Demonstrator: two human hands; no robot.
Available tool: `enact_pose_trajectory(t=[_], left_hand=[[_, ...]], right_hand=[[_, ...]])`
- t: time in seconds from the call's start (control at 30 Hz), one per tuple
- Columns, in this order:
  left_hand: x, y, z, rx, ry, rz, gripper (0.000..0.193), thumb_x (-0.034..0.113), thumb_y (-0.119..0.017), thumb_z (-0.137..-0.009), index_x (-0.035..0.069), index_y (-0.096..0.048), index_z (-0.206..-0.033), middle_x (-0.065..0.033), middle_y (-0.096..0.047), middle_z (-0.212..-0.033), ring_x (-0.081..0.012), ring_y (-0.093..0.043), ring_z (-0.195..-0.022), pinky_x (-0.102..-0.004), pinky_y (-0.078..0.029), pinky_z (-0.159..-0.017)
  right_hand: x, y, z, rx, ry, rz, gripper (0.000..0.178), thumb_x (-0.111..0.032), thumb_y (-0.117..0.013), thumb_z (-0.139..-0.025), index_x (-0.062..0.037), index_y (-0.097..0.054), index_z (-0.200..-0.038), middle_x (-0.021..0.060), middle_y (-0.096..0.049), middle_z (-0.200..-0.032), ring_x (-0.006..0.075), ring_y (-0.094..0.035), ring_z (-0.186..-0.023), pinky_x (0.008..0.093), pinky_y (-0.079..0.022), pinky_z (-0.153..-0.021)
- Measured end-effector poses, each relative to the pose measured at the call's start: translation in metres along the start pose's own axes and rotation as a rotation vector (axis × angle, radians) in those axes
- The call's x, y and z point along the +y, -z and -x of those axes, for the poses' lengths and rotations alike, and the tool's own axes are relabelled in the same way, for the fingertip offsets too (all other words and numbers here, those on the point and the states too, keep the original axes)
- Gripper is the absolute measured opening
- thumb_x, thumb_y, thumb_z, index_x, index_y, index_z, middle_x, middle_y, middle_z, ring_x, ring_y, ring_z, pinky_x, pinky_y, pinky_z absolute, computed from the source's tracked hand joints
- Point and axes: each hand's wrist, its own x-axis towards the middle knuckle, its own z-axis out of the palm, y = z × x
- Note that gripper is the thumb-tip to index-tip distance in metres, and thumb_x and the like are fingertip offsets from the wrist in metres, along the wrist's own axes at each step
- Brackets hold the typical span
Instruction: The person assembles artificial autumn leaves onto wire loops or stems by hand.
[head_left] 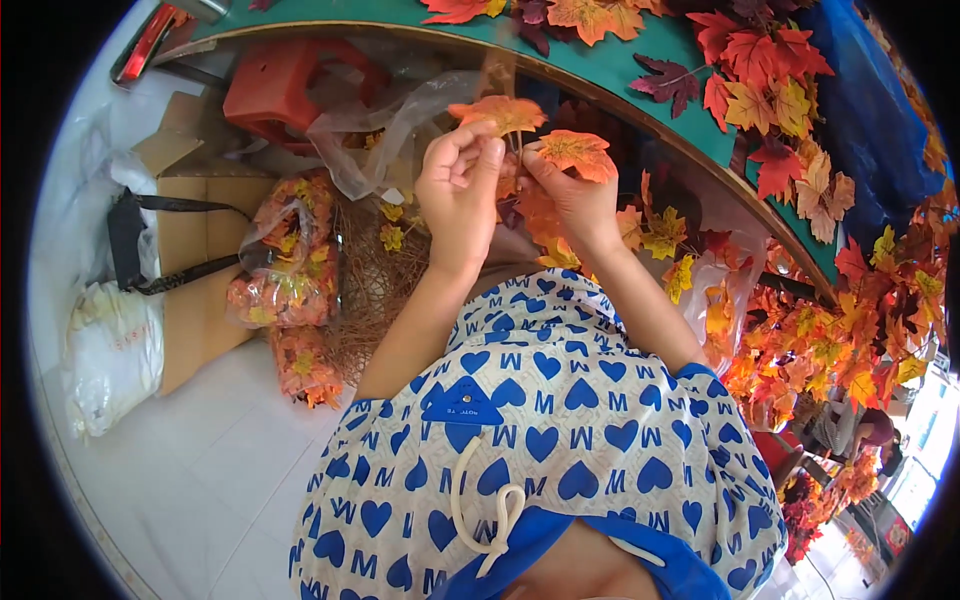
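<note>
Both hands raised close together: left hand (458, 185) pinches an orange fabric leaf (497, 113) by its stem; right hand (572, 200) pinches a second orange leaf (575, 152). Judged step: joining or sorting leaves. Next move calls for aligning stems. Bagged leaves (285, 265) lie left of the hands, green worktop (640, 95) beyond
</note>
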Motion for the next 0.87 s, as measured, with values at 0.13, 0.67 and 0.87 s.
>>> enact_pose_trajectory(t=[0.13,0.67,0.87], left_hand=[[-0.019,0.015,0.009,-0.189,-0.118,-0.438,0.023,0.000,-0.059,-0.085,-0.002,-0.050,-0.106,-0.0079,-0.056,-0.102,-0.0134,-0.058,-0.094,-0.0239,-0.047,-0.082],[-0.005,0.008,-0.032,-0.276,0.368,-0.006,0.009,0.006,-0.054,-0.089,-0.002,-0.055,-0.093,-0.0089,-0.061,-0.084,-0.0198,-0.065,-0.073,-0.0309,-0.057,-0.062],[0.011,0.007,-0.045,-0.349,0.420,-0.181,0.011,0.008,-0.057,-0.087,-0.002,-0.056,-0.090,-0.0085,-0.061,-0.076,-0.0188,-0.066,-0.065,-0.0262,-0.056,-0.056]], right_hand=[[0.017,0.006,-0.009,0.060,0.231,0.111,0.011,-0.002,-0.068,-0.077,0.0008,-0.064,-0.087,0.0037,-0.065,-0.083,0.0097,-0.061,-0.074,0.0245,-0.050,-0.064],[-0.029,0.015,-0.063,-0.229,0.511,0.577,0.013,-0.004,-0.065,-0.075,0.0003,-0.061,-0.086,0.0042,-0.063,-0.083,0.0115,-0.059,-0.075,0.0267,-0.048,-0.065],[-0.022,0.013,-0.066,-0.233,0.099,0.124,0.018,-0.009,-0.063,-0.083,-0.0044,-0.056,-0.099,0.0050,-0.061,-0.086,0.0177,-0.062,-0.083,0.0348,-0.053,-0.076]])
